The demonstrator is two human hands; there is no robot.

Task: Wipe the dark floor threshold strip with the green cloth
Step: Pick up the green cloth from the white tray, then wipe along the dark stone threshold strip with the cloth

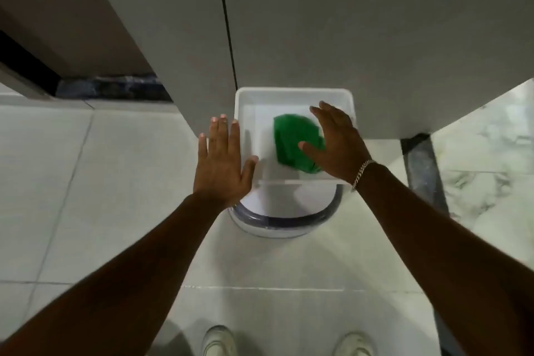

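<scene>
Your two pale shoes [219, 341] stand on the light tiled floor [86, 182] at the frame's bottom, both forearms reaching forward. Your right hand [336, 143] hovers splayed and empty over the green cloth [294, 139], which lies bunched in the white tub [291, 94] just beneath its thumb; your left hand [221, 159], likewise spread, sits beside the tub's left wall. The right is nearer. The dark threshold strip [424, 170] runs away to the right, by the grey cabinet [346, 23].

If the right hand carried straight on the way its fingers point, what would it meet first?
Probably the white tray's far wall, then the grey panel behind. The right hand hovers open over the green cloth; depth is unclear.
</scene>
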